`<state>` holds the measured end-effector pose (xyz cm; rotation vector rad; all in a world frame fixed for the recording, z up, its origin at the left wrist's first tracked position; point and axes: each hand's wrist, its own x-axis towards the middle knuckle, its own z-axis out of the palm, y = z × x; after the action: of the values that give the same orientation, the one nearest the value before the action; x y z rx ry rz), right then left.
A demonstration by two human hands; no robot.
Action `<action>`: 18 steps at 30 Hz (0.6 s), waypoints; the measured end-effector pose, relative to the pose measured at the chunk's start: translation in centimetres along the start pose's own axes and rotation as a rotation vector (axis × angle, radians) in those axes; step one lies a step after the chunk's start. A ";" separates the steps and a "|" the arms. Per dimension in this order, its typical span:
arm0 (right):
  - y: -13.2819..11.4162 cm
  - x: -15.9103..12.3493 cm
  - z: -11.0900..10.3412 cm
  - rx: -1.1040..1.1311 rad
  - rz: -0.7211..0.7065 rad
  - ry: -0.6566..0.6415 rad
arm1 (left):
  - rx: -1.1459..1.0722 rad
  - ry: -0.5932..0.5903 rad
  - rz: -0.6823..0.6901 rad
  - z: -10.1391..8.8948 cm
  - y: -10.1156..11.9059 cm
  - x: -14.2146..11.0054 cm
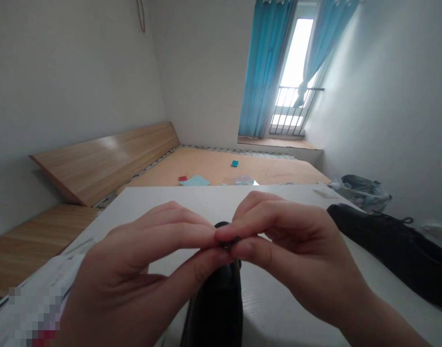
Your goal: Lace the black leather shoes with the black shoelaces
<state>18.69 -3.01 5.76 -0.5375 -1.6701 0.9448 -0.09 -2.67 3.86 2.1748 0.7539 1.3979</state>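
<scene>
A black shoe (219, 308) stands on the white table (271, 313) in front of me, partly covered by my fingers. Above its upper, my left hand (145, 270) pinches with thumb and index finger. My right hand (289, 246) pinches at the same spot, its fingertips meeting those of the left. Between them shows a bit of a small dark thing, too hidden to name. A second black shoe (383, 246), with a tied lace, lies on the table to the right of my right hand.
Behind the table is a bed (206, 159) with a light blue cloth (195, 180) and a small teal item (235, 164) on it. A lined waste bin (365, 190) stands at the right, beyond the second shoe. Blurred items lie at the lower left.
</scene>
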 end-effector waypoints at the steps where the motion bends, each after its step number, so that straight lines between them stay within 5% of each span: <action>1: 0.2 0.1 0.0 0.019 0.003 0.005 | 0.015 0.025 0.010 0.0 -0.1 0.0; 7: 1.2 0.1 0.6 0.024 -0.017 0.035 | 0.072 0.095 0.024 0.1 -0.7 0.0; 10: 1.5 0.1 0.6 0.005 0.096 -0.029 | 0.031 0.068 -0.003 0.0 -0.6 0.1; 15: 1.9 0.2 -0.2 0.115 0.342 -0.429 | 0.060 0.052 -0.037 -0.4 -0.1 0.4; 18: 1.9 0.3 -0.4 0.191 0.391 -0.486 | 0.063 0.006 -0.090 -0.6 -0.3 1.0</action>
<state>18.81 -1.58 4.44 -0.5427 -1.9070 1.6039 -0.38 -1.73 4.61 2.1560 0.8984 1.3531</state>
